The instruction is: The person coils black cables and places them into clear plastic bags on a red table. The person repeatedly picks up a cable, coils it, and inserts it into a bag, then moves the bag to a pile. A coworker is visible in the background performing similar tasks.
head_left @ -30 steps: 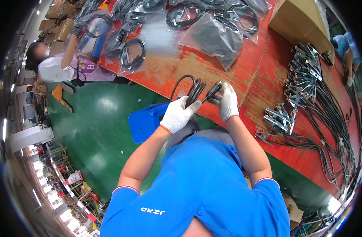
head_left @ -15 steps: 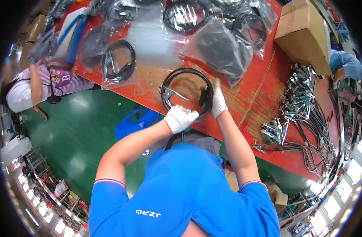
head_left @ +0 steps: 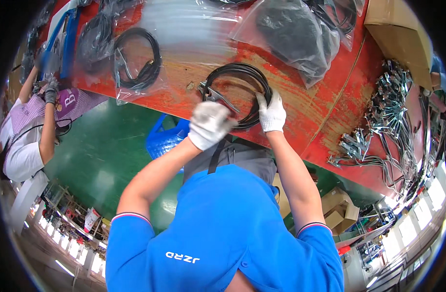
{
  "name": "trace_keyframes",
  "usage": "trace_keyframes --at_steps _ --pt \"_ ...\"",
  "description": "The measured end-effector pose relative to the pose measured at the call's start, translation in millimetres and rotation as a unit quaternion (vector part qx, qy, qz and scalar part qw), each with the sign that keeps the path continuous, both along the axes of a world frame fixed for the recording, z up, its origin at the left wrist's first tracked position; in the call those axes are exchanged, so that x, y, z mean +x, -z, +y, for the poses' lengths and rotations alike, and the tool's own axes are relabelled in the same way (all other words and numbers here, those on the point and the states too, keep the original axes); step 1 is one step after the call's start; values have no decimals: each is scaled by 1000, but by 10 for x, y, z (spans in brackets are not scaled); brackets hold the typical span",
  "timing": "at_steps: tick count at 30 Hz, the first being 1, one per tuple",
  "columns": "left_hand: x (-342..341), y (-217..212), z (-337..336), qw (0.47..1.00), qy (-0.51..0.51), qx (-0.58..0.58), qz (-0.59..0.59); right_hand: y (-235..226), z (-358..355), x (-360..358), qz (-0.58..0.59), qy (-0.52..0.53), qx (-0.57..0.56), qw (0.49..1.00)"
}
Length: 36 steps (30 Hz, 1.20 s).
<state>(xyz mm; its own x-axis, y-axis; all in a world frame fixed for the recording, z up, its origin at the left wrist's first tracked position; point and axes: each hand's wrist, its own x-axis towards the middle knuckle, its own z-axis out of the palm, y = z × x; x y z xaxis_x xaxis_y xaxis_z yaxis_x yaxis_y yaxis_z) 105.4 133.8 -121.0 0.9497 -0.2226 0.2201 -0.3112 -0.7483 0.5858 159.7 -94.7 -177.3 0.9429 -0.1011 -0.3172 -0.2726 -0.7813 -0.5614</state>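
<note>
On the red tabletop (head_left: 305, 114), the black cable coil (head_left: 240, 69) lies near the edge. The right hand's (head_left: 271, 112) fingers clamp its right side. The left hand (head_left: 209, 124), sharp a half-second ago, is now blurred, its fingers' state unclear. A metal clamp (head_left: 212, 94) sits inside the loop.

The left forearm (head_left: 162, 170) slants up from lower left; the left hand (head_left: 210, 124), white-gloved, motion-blurred, lies just above centre, its grip indistinct. The right forearm (head_left: 296, 175) rises steeply from lower right; the right hand (head_left: 272, 115), likewise gloved, points upward right of centre, thumb (head_left: 261, 101) parted from fingers (head_left: 276, 100).
</note>
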Motion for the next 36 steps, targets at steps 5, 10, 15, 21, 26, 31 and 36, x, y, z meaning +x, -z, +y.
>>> trace_keyframes --at_steps 5,10,15,21,26,31,36 --pt "78 373 108 878 -404 -110 233 -15 44 0 4 -35 -53 998" --pt "270 338 -74 891 -357 -31 277 -81 22 87 23 -84 -131 988" --pt "366 254 -2 903 -268 -15 337 50 -30 98 -7 -66 -125 990" --pt "303 514 -161 917 -352 18 185 59 -29 107 13 -34 -87 996" --pt "312 644 -192 956 -235 113 135 27 -181 95 -29 -19 -48 998" --pt "339 815 -251 954 -231 137 129 -98 -206 157 45 -120 -166 978" --pt "409 597 -218 948 -261 77 163 -230 104 204 -26 -158 -173 972"
